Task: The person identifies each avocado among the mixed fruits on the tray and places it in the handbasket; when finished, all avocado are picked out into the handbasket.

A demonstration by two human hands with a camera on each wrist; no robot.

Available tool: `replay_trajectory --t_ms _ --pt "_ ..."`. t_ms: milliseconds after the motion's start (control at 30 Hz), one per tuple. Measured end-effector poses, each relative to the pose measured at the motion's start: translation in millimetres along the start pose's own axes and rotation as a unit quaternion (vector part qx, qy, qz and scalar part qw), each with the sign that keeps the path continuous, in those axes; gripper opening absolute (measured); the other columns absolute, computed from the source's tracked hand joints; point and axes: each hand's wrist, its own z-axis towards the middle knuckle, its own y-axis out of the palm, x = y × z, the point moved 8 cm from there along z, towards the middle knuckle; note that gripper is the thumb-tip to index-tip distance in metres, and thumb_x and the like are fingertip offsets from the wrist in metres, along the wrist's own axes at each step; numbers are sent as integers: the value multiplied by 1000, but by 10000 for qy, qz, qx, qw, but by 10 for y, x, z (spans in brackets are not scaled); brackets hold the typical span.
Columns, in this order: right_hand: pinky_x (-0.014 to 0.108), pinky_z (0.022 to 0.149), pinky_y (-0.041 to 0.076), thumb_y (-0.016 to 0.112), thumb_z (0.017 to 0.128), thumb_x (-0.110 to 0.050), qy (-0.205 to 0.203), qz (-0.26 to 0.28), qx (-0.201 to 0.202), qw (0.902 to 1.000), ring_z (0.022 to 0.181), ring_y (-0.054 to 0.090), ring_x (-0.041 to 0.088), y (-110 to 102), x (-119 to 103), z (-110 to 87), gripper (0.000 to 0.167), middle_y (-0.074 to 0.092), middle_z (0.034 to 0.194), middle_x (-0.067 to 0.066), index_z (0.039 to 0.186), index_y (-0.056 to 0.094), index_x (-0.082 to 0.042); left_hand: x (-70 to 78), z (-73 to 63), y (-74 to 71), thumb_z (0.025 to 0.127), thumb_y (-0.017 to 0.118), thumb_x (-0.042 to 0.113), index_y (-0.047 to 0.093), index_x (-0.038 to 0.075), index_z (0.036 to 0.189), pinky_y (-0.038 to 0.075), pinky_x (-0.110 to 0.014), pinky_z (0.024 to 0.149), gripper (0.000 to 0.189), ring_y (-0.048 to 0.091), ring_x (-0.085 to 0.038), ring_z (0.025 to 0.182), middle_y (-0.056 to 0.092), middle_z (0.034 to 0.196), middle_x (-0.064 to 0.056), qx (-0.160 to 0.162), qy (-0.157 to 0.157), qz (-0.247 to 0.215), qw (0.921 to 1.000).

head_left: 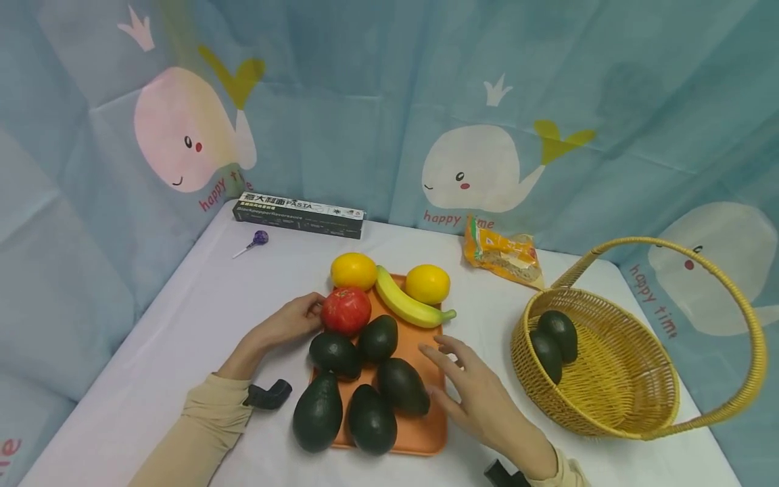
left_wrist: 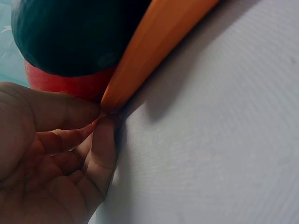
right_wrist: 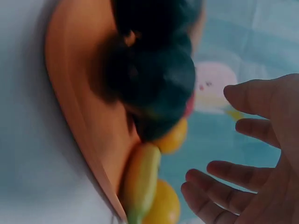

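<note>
Your left hand [head_left: 295, 319] is reaching to the left edge of the orange tray [head_left: 427, 436], just beside the red fruit [head_left: 346, 311]. Your right hand [head_left: 481, 393] is spreading its fingers by the tray's right edge. Five dark green avocados [head_left: 373, 421] are crowding the tray's nearer part, and beyond them a banana [head_left: 409, 306] is lying slantwise between two lemons [head_left: 428, 284]. To your right, a yellow basket [head_left: 602, 375] is holding two more avocados against its left side. Behind it, an orange bag [head_left: 504, 256] is lying near the back of the table [head_left: 274, 270]. At the back left, a lollipop [head_left: 260, 237] is lying in front of a pasta box [head_left: 298, 215].
</note>
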Motion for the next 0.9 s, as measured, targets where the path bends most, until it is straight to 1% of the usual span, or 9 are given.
replay_trajectory --t_ms 133,267,367,467,567,633,700,833,900 --pt "35 82 54 72 86 -38 -384 9 -116 9992 105 61 18 206 -140 38 59 54 136 9 141 52 -26 -12 2 8 87 53 5 55 -7 120 45 -30 77 35 53 -19 83 60 90 -11 20 -39 -23 10000" --pt "35 79 54 69 88 -42 -471 -131 -282 9984 101 62 17 360 -197 47 56 58 130 10 139 53 -24 -7 0 19 87 53 5 55 -6 119 44 -30 76 35 52 -19 82 59 90 -11 -20 -79 -55 10000" --pt "34 80 55 71 85 -43 -311 -136 -432 9985 100 62 15 428 -197 55 61 59 126 7 140 51 -23 0 -4 17 87 53 6 55 -6 120 44 -30 76 35 52 -19 82 59 90 -11 -25 -111 -69 9999" --pt "35 85 55 74 82 -43 -42 22 -587 9983 105 62 14 462 -181 70 66 59 126 3 139 48 -22 9 -11 4 88 53 6 54 -7 121 44 -30 76 36 52 -19 83 59 90 -11 -11 -130 -47 9999" --pt "35 89 55 76 82 -40 205 220 -729 9969 110 61 13 482 -160 77 65 59 127 0 137 47 -22 8 -18 -1 88 53 6 54 -7 121 44 -29 76 36 52 -19 83 59 90 -11 -4 -153 -71 9999" --pt "35 90 54 76 81 -37 325 327 -732 9963 112 61 12 474 -142 73 64 60 127 -2 136 48 -22 -1 -19 6 88 52 6 54 -7 121 44 -29 76 36 52 -19 83 59 91 -11 -24 -162 -114 9998" --pt "36 92 53 77 80 -35 419 477 -629 9960 114 60 12 432 -112 62 65 60 129 -2 136 49 -21 -15 -19 16 87 52 6 54 -7 122 45 -30 76 36 52 -19 83 59 91 -11 -37 -175 -156 9997" --pt "36 93 53 78 78 -30 514 667 -96 9964 116 58 11 202 5 26 69 58 131 -3 138 48 -19 -24 -13 18 87 52 6 54 -6 122 46 -31 77 37 53 -20 84 60 92 -11 -39 -172 -104 9998" --pt "35 89 53 80 77 -28 652 628 173 9957 114 59 10 39 102 -2 72 58 132 -2 139 47 -18 -25 -10 13 88 52 6 54 -6 122 46 -32 78 37 53 -20 84 61 93 -11 -23 -167 -54 9998"
